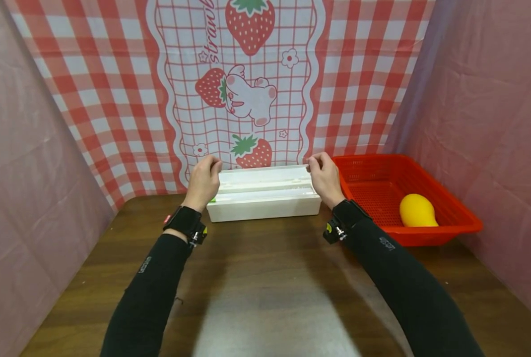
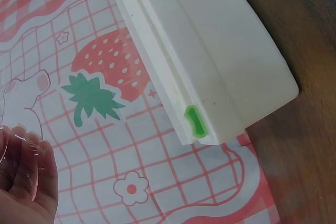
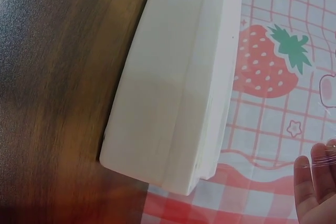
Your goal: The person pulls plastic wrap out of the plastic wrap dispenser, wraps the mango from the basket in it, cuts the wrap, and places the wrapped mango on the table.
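Observation:
A long white cling film dispenser [image 1: 265, 209] rests on the table with its upper side open toward me. On its left end sits a green slider [image 2: 196, 123]. My left hand [image 1: 203, 183] is raised over the dispenser's left end, pinching thin clear cling film [image 2: 34, 153]; the film glints across its fingers in the left wrist view. Above the right end, my right hand [image 1: 326, 179] has curled fingers and pinches the film too, which creases over the fingertips in the right wrist view. The film's span between the hands is too transparent to trace.
To the right stands a red plastic basket [image 1: 459, 223] with a yellow mango-shaped object [image 1: 417, 210] in it. A checked strawberry cloth [image 1: 133, 99] hangs behind the brown wooden table [image 1: 261, 277]. Pink cloths [image 1: 493, 124] hang at both sides.

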A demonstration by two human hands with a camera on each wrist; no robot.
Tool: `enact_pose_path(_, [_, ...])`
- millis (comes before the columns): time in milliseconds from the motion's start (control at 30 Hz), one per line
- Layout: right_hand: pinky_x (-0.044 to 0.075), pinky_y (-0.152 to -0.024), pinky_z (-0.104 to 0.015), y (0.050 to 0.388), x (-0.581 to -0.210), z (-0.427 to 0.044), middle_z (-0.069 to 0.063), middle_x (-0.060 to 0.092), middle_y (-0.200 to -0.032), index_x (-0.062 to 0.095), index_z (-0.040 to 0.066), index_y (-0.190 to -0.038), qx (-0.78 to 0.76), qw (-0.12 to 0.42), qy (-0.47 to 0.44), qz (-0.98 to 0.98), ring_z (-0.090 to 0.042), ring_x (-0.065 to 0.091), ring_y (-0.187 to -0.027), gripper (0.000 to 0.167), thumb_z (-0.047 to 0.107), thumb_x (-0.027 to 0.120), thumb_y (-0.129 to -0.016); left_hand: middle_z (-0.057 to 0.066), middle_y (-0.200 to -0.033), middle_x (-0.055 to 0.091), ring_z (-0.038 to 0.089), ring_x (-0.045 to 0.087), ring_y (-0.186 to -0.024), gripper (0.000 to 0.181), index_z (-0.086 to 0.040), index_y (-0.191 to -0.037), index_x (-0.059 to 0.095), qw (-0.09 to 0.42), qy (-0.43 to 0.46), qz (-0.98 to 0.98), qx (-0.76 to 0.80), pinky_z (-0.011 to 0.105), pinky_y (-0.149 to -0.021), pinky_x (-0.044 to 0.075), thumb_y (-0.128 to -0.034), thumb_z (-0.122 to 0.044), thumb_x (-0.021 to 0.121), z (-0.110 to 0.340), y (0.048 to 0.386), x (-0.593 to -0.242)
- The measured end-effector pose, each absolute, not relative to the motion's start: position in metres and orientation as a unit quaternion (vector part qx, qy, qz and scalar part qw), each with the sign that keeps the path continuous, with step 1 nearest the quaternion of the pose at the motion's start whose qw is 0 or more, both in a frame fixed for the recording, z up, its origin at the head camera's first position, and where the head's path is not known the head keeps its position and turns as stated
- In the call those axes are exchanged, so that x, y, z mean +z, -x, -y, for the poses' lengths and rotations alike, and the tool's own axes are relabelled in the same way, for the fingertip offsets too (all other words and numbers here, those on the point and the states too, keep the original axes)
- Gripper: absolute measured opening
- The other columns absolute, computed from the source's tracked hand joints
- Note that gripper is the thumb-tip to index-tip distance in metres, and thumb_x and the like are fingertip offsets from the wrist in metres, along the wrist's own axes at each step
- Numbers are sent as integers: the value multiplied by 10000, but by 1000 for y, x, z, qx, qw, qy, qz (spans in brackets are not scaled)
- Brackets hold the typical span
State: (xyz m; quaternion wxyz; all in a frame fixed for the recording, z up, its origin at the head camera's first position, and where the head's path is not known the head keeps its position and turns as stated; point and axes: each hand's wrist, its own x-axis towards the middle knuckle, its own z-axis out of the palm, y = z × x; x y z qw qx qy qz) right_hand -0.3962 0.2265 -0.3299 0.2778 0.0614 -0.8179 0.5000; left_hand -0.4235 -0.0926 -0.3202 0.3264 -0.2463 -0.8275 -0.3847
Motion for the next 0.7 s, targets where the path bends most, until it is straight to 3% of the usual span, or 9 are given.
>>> enact_pose_path(367, [476, -917, -435, 390, -327, -227, -170, 640, -1065, 586, 38, -1179, 505, 284, -77, 811, -311, 610, -987, 275, 269, 466, -1090, 202, -956, 639, 342, 605, -849, 167, 61, -1035, 634, 325, 257, 828, -379, 450, -767, 486, -1054, -72, 535, 94, 418, -313])
enact_pose_path(700, [450, -894, -402, 387, -327, -226, -179, 626, -1050, 579, -25, -1191, 503, 301, -95, 805, -306, 596, -980, 324, 258, 456, -1093, 189, -891, 633, 328, 584, -786, 172, 67, -999, 638, 353, 262, 812, -384, 437, -717, 463, -1047, -71, 547, 92, 413, -313])
